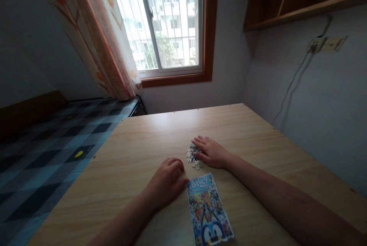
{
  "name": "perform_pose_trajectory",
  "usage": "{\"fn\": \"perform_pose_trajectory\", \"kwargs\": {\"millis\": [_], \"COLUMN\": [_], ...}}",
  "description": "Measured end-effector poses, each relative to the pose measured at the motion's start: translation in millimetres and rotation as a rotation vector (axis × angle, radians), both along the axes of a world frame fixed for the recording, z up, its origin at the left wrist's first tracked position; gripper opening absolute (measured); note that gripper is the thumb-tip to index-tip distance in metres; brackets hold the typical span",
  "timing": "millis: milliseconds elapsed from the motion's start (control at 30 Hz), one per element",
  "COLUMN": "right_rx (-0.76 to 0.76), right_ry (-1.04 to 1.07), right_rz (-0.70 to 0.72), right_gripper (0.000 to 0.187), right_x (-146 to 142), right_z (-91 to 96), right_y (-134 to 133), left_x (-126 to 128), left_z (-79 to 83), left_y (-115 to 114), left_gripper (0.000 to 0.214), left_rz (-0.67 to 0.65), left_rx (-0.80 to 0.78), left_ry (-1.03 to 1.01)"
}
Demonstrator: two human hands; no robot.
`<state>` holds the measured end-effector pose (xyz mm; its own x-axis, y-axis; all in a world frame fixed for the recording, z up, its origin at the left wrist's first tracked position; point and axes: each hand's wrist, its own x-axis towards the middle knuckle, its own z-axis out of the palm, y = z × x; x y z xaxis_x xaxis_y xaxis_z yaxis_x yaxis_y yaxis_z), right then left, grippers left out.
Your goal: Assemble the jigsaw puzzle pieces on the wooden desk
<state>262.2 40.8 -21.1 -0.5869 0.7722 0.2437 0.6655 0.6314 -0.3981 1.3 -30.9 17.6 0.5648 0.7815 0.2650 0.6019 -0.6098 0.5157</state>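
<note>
**Right hand lying over puzzle pieces, left hand resting by the card**

The right hand (213,152) is lying palm-down, fingers stretching flat over the far right part of a small heap of pieces (189,155); it is pinching nothing that shows. The heap is sitting on the wooden surface (129,150), just beyond the card (208,207), with many pieces showing pale backs and others colour.

The left hand (166,181) is resting nearer, its fingers curling inward and its thumb standing apart at the card's upper left corner — seemingly touching it. Whether its palm is hiding anything, I cannot tell.

The step in hand is looking like the handling of loose pieces; none are visibly forming a joined picture. Working them singly would be calling for raised fingers, a thinner layer and a fingertip pinch — the pieces are overlapping.
</note>
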Motion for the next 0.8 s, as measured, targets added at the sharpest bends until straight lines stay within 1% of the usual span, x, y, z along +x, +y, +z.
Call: {"fn": "perform_pose_trajectory", "kwargs": {"millis": [100, 200, 400, 667, 800], "right_rx": [-0.016, -0.029, -0.039, -0.052, -0.048], "right_ry": [-0.005, -0.023, -0.051, -0.058, -0.056], "right_rz": [0.043, 0.065, 0.067, 0.126, 0.162], "right_gripper": [0.064, 0.065, 0.065, 0.064, 0.061], "right_x": [0, 1, 1, 0, 1], "right_z": [2.5, 3.9, 6.9, 12.2, 13.4], "right_y": [-2, -3, -9, -21, -22], "left_x": [4, 7, 8, 7, 7], "left_z": [5.0, 4.7, 3.6, 14.6, 16.0], "left_y": [-5, -8, -9, -13, -15], "left_gripper": [0.009, 0.015, 0.019, 0.022, 0.019], "left_rz": [-0.105, -0.162, -0.180, -0.262, -0.273], "left_rx": [-0.034, -0.039, -0.033, -0.075, -0.074], "left_ry": [0.060, 0.130, 0.163, 0.159, 0.167]}}
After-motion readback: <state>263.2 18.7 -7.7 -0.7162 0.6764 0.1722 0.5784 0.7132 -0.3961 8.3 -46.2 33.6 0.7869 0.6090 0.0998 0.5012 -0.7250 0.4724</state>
